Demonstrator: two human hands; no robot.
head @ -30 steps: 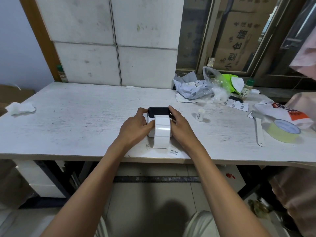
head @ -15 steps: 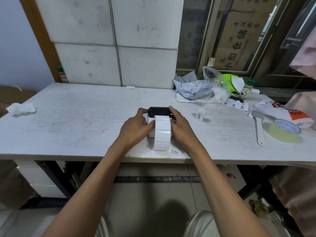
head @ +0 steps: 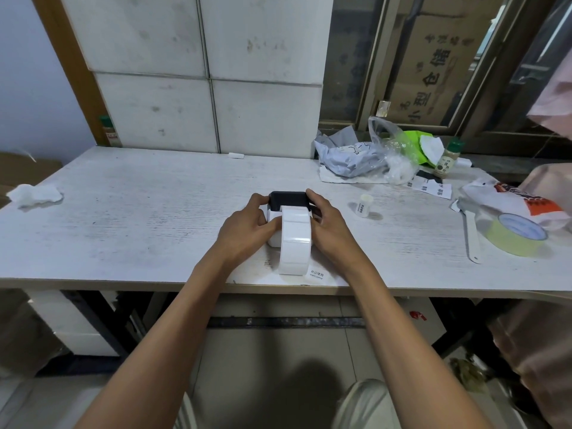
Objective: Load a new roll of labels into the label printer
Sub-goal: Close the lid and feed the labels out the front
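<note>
A small label printer (head: pixel 288 199), white with a black top, stands near the table's front edge. A strip of white labels (head: pixel 294 239) runs from under its black lid down over the front and curls onto the table. My left hand (head: pixel 246 227) grips the printer's left side, thumb against the strip. My right hand (head: pixel 329 226) grips the right side, fingers on the black lid's corner. A small white leaflet (head: pixel 317 275) lies under the strip's end.
On the white table (head: pixel 139 218) lie a crumpled tissue (head: pixel 35 195) at far left, a small white bottle (head: pixel 365 205), a tape roll (head: pixel 517 236), a white stick (head: pixel 472 236), plastic bags (head: pixel 368 156) and a spice jar (head: pixel 447 161) at right.
Both hands stay on the printer. The label strip has curled slightly lower toward the table's front edge.
</note>
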